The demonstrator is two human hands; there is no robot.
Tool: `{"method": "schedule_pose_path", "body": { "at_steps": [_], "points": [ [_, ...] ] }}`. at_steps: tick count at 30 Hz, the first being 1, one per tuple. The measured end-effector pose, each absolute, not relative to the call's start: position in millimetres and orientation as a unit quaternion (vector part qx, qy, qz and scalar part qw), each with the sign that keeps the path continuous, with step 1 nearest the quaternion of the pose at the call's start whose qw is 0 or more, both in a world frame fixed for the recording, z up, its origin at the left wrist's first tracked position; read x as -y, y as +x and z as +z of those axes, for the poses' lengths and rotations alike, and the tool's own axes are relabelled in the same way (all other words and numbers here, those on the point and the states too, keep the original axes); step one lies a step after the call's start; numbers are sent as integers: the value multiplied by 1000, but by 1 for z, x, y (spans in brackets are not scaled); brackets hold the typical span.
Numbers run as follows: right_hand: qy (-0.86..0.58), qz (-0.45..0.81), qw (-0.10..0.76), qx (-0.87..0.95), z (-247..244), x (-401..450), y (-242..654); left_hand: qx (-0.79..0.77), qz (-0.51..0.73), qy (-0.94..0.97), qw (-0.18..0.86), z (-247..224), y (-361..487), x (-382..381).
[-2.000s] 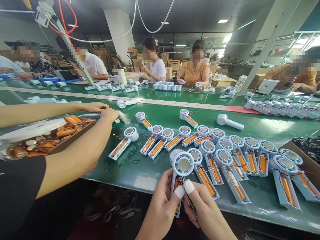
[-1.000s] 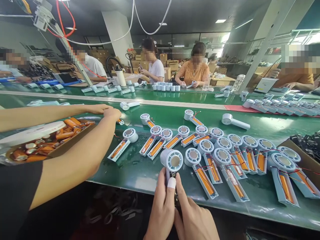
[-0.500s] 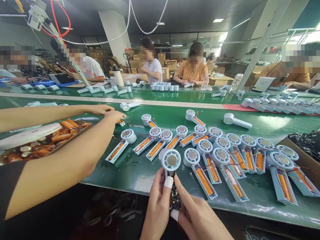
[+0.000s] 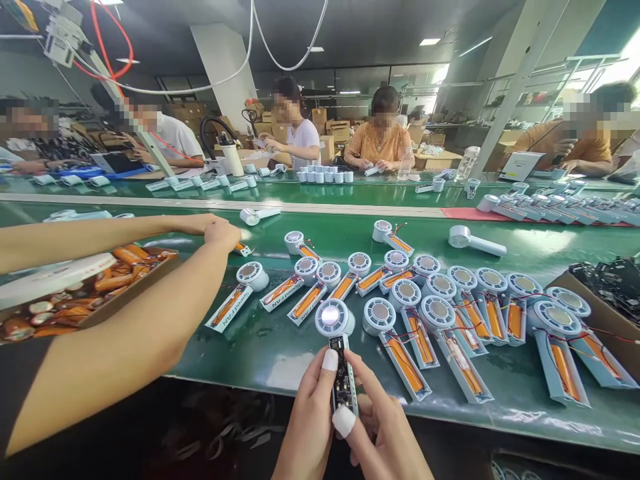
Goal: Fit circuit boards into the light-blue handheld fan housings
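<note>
A light-blue handheld fan (image 4: 334,319) with a round head is held at the table's front edge. In its handle lies a black circuit board (image 4: 341,380). My left hand (image 4: 313,407) grips the handle from the left, its white-covered thumb on the board's upper part. From the right, my right hand (image 4: 377,427) holds the handle, with its white-covered thumb at the board's lower end. Around them stand several open fans with orange batteries, one (image 4: 380,315) just to the right and another (image 4: 250,275) to the left.
A co-worker's arms (image 4: 165,320) reach in from the left over a box of orange batteries (image 4: 125,293). At the right is a box of black parts (image 4: 575,293). A closed fan (image 4: 460,237) lies farther back on the green table (image 4: 240,360). People sit opposite.
The held fan has tilted, showing more of its handle side and the board. My right thumb has moved onto the board's lower end. The view has shifted slightly.
</note>
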State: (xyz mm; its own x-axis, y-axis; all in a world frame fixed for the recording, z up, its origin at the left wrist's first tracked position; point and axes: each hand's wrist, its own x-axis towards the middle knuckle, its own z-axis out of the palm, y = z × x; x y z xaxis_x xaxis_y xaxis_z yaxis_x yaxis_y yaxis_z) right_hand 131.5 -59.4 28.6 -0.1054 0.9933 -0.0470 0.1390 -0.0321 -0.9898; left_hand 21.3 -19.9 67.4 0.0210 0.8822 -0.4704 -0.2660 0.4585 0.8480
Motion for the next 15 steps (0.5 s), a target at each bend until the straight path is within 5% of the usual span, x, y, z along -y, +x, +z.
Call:
{"method": "schedule_pose_path", "body": {
  "at_steps": [5, 10, 15],
  "points": [
    [-493, 559, 483, 459, 24, 62, 121, -598, 414, 385, 568, 60, 18, 13],
    [-466, 567, 534, 420, 26, 59, 118, -594, 406, 363, 593, 56, 23, 15],
    [-518, 529, 490, 461, 25, 58, 125, -582, 375, 491, 529, 60, 17, 7]
  ]
}}
